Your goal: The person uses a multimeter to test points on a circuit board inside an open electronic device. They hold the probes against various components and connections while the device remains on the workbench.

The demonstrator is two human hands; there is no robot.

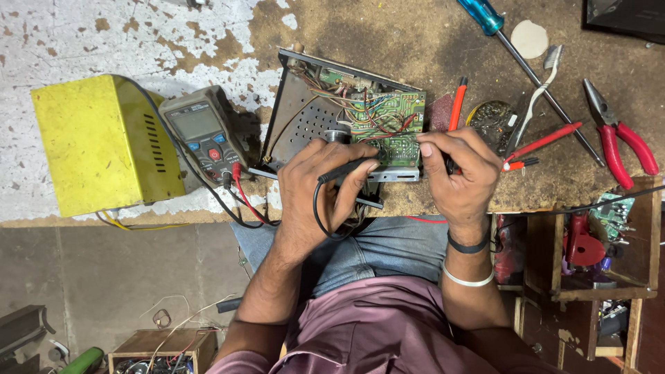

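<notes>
An open metal chassis (298, 118) with a green circuit board (384, 118) and coloured wires lies on the worn workbench. My left hand (318, 183) grips a black test probe (346, 168), its tip touching the board's near edge. My right hand (460, 176) pinches a red probe (457, 104) held upright at the board's right side. Black and red leads (239, 197) run from a grey multimeter (204, 131) left of the chassis.
A yellow metal box (97, 142) sits at the left. A blue-handled screwdriver (485, 17), a toothbrush (544, 79), red pliers (620, 145), small red-handled tools (540, 142) and a solder tin (490, 118) lie to the right. Wooden compartments (603, 242) hold parts below the bench edge.
</notes>
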